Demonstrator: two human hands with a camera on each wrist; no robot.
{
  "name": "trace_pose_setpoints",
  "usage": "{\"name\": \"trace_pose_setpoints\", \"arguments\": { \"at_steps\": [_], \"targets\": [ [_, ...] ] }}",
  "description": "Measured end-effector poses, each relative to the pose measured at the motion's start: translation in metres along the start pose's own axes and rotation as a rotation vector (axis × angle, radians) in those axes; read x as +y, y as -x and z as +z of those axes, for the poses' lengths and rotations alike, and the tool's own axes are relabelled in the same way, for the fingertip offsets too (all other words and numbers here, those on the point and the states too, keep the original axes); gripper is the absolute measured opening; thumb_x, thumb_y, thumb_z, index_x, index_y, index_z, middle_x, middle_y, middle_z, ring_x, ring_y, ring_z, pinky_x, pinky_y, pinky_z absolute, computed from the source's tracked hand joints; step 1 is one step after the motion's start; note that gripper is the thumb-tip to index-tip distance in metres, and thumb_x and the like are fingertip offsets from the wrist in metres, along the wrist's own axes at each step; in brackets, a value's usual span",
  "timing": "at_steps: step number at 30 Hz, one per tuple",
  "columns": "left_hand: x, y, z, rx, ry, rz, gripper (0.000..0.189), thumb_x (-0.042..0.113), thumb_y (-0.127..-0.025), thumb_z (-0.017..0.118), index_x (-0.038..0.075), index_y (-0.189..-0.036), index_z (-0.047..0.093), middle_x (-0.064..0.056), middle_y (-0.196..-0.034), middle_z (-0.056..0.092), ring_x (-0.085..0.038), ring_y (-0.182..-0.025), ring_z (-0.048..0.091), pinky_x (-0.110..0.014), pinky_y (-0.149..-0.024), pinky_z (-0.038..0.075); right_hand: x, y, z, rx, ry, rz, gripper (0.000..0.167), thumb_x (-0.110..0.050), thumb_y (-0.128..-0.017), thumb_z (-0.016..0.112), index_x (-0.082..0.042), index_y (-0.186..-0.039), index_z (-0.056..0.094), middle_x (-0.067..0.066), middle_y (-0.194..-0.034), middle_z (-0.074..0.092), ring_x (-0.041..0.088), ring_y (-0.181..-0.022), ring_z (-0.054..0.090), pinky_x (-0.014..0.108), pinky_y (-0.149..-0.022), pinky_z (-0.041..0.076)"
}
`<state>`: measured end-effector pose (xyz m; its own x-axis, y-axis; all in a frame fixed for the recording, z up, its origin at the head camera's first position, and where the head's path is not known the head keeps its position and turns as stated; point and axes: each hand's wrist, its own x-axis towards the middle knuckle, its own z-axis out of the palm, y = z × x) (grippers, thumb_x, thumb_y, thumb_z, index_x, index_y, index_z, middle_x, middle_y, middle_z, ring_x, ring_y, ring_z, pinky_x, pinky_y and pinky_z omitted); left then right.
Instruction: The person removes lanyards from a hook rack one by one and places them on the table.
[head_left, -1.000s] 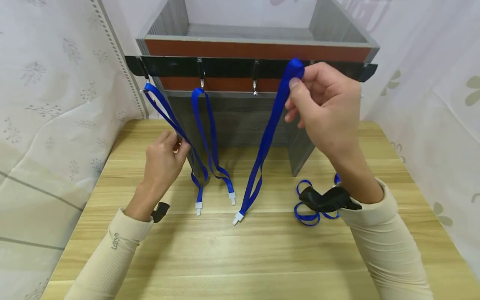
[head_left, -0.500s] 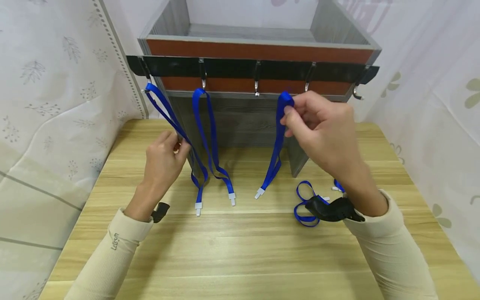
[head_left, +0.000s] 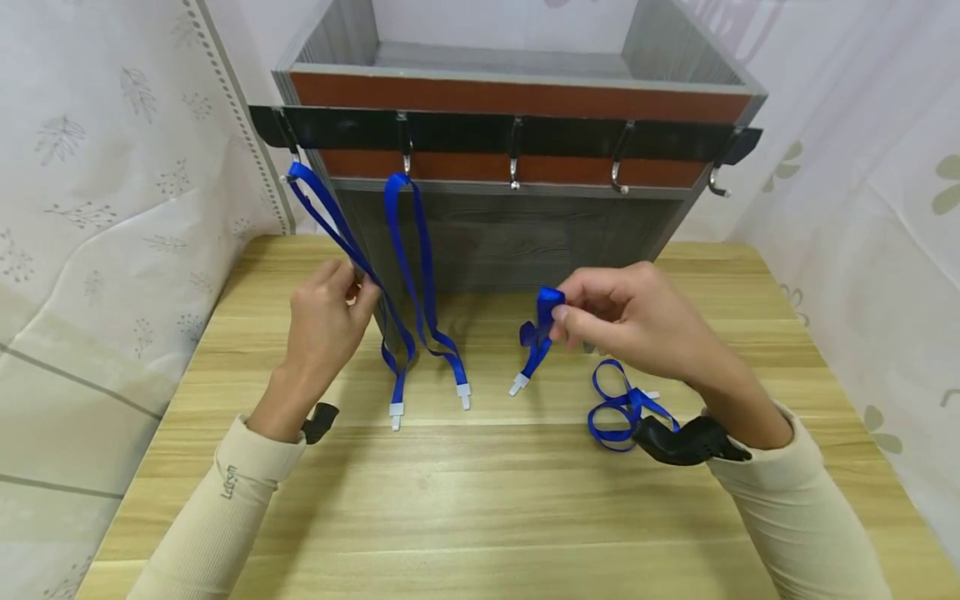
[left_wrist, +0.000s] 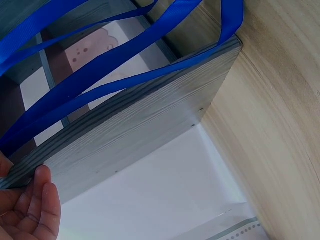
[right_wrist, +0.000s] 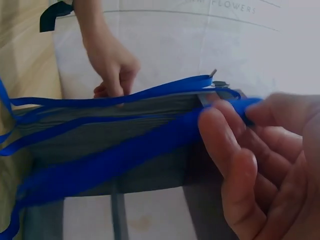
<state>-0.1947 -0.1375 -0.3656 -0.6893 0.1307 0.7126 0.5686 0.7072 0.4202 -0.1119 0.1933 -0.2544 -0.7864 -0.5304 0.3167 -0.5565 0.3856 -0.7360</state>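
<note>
My right hand (head_left: 622,321) pinches the top loop of a blue lanyard (head_left: 552,304) between thumb and fingers, low in front of the grey shelf (head_left: 517,242). Its white clip (head_left: 518,384) hangs at or just above the table; contact is unclear. With thumb and fingers on either side, my left hand (head_left: 327,325) grips the edge of the shelf's left side panel (left_wrist: 135,135). Two blue lanyards hang from the black hook rail (head_left: 457,133): one lanyard (head_left: 330,208) on the leftmost hook, beside my left hand, another lanyard (head_left: 427,275) on the second.
Three metal hooks on the rail's right part carry nothing, among them the middle hook (head_left: 514,173). A blue lanyard (head_left: 618,408) lies coiled on the wooden table (head_left: 450,508), near my right wrist. Patterned cloth (head_left: 112,192) stands around the table.
My right hand has come down from the rail toward the table with its lanyard, which now sags and folds. The left hand keeps its grip on the panel.
</note>
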Motion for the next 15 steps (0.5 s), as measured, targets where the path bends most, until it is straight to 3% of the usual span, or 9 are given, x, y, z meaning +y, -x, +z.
{"name": "trace_pose_setpoints", "arguments": {
  "at_steps": [5, 15],
  "targets": [
    [0.0, 0.0, -0.001, -0.005, 0.001, -0.005, 0.023, 0.006, -0.093, 0.061, -0.004, -0.072, 0.062, -0.017, -0.07, 0.059, -0.03, -0.065, 0.065, -0.036, -0.055, 0.052, 0.015, 0.007, 0.002, -0.134, -0.063, 0.019, 0.016, 0.004, -0.093, 0.059, -0.008, -0.09, 0.069, 0.0, -0.073, 0.069, 0.009, -0.061, 0.062, 0.024, -0.044, 0.047],
    [0.0, 0.0, 0.0, 0.007, -0.002, 0.009, 0.023, 0.006, -0.093, 0.062, -0.004, -0.071, 0.061, -0.017, -0.071, 0.06, -0.029, -0.065, 0.064, -0.036, -0.055, 0.051, 0.049, 0.021, 0.013, -0.423, -0.159, 0.116, 0.013, -0.005, -0.098, 0.058, -0.01, -0.092, 0.068, 0.001, -0.081, 0.071, 0.011, -0.065, 0.063, 0.024, -0.047, 0.047]
  ]
}}
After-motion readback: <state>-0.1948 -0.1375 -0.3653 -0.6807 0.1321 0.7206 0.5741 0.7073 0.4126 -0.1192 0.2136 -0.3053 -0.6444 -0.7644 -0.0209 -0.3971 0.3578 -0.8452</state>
